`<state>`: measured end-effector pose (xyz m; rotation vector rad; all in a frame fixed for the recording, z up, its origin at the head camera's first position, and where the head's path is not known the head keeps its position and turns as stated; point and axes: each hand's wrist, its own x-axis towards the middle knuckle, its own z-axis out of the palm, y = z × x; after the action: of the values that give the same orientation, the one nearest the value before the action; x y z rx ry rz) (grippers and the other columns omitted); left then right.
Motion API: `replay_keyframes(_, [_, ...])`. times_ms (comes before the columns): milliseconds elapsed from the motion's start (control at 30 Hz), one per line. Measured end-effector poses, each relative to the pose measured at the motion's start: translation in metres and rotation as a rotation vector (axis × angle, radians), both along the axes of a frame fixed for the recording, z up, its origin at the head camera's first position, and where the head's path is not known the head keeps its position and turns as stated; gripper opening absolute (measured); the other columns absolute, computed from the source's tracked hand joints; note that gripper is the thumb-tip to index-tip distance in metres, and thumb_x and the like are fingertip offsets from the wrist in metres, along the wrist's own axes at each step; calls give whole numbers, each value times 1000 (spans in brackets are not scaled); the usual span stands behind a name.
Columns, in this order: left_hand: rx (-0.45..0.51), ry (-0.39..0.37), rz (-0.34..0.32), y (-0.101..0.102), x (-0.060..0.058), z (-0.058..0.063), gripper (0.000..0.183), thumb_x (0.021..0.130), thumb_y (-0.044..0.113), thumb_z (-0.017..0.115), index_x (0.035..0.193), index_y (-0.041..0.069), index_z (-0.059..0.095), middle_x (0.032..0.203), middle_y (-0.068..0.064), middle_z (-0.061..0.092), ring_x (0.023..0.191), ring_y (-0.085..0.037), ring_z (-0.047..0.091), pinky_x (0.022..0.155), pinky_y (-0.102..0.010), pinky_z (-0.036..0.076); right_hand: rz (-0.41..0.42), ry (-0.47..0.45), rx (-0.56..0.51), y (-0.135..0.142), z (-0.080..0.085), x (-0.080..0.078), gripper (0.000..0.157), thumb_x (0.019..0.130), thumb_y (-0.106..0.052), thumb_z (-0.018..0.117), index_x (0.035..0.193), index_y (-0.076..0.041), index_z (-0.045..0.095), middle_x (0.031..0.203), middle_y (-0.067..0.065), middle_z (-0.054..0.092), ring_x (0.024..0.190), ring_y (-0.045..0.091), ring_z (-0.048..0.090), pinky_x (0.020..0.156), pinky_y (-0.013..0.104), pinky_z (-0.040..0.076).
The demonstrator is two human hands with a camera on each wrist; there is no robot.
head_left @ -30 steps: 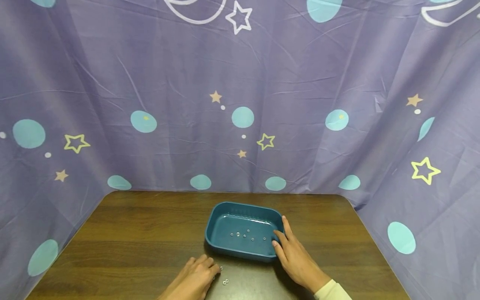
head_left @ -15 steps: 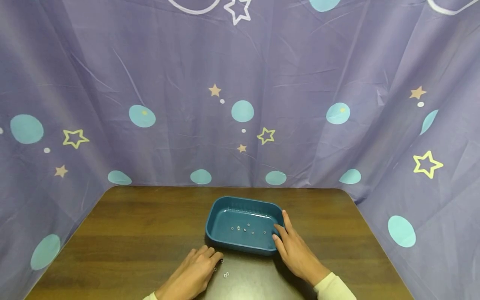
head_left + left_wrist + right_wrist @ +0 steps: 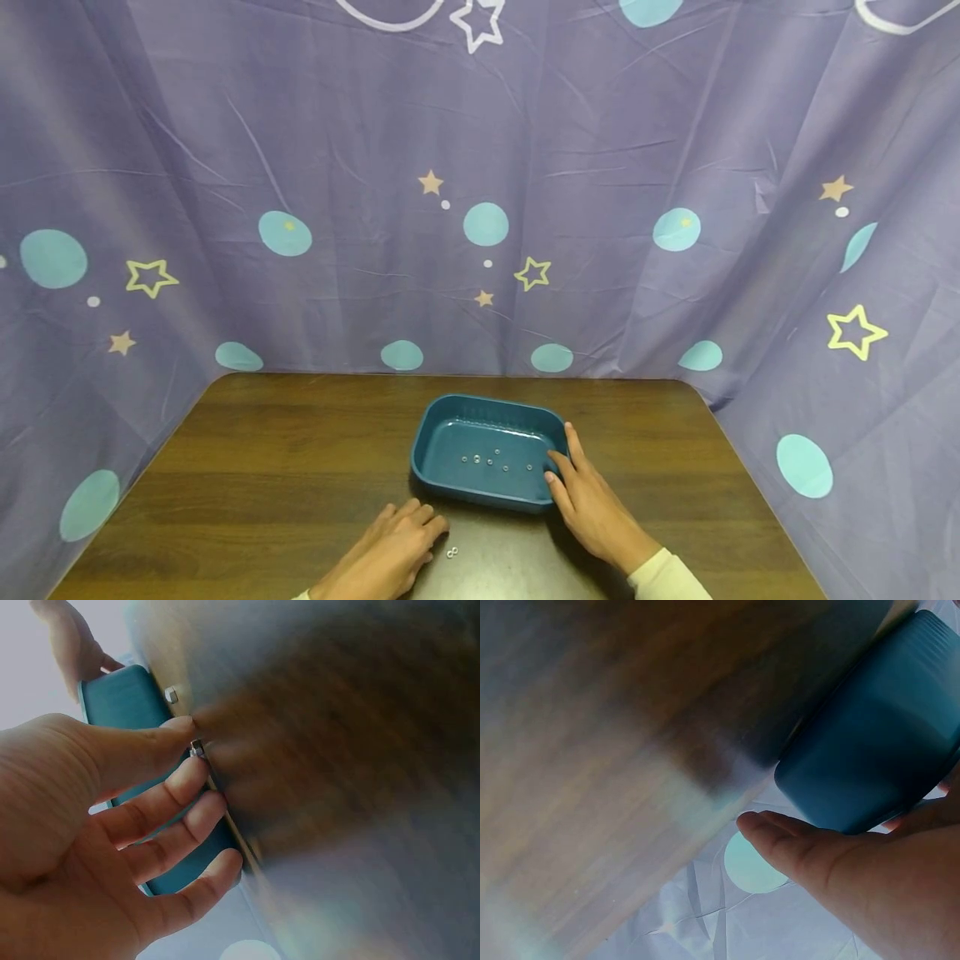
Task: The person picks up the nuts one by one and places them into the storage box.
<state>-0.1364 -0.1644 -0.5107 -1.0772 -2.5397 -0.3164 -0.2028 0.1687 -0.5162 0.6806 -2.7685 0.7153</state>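
Note:
A teal plastic tray (image 3: 431, 442) sits mid-table with several small metal nuts (image 3: 491, 459) on its floor. My right hand (image 3: 592, 508) clasps the tray's near right corner, thumb on the near wall and fingers along the right rim; the right wrist view shows the tray (image 3: 885, 750) between thumb and fingers. My left hand (image 3: 390, 554) lies on the table in front of the tray. In the left wrist view its thumb and index finger pinch a small nut (image 3: 197, 748). A pair of loose nuts (image 3: 451, 552) lies just right of its fingertips.
The dark wooden table (image 3: 285, 450) is walled on three sides by a purple curtain (image 3: 480, 208) printed with stars and dots. Another loose nut (image 3: 171, 694) lies by the tray in the left wrist view.
The left hand's fingers have closed on a nut that lay near its fingertips, and the hand has drawn slightly toward me. The right hand and tray stay put.

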Motion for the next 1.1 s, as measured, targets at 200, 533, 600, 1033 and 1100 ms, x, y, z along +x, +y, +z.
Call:
replay_keyframes(200, [-87,-12,64,6,-1,3,24,78,9,74,99,19,66,86,8,55,79,-12,49,65,-33,42,4,22,-3,0,0,0,45,107,-33,46,138,-2,57,168,15,7,138,38,45,107,51,42])
replay_keyframes(533, [-167,-60,86,15,-2,7,28,76,3,71,98,19,66,84,7,53,78,-14,47,66,-35,42,-4,10,-11,0,-2,0,44,107,-33,46,139,-2,56,168,14,6,137,38,46,106,51,43])
replay_keyframes(600, [-162,-64,77,15,-3,6,29,76,2,71,99,19,66,85,7,52,79,-13,47,67,-37,45,0,12,-10,1,-1,0,45,108,-33,46,139,-2,56,168,15,6,137,38,46,106,51,43])
replay_keyframes(1033, [-151,-111,50,16,-2,20,22,83,9,72,101,20,67,86,10,54,81,-11,46,71,-36,46,4,12,-8,1,-1,0,48,108,-36,43,139,-2,56,168,15,6,136,39,47,106,51,43])
replay_keyframes(1100, [-116,-34,35,15,-2,26,22,83,7,72,99,21,66,85,10,54,80,-11,46,68,-31,42,9,17,-11,1,-1,0,48,108,-36,43,139,-1,56,168,15,7,136,39,48,106,51,43])
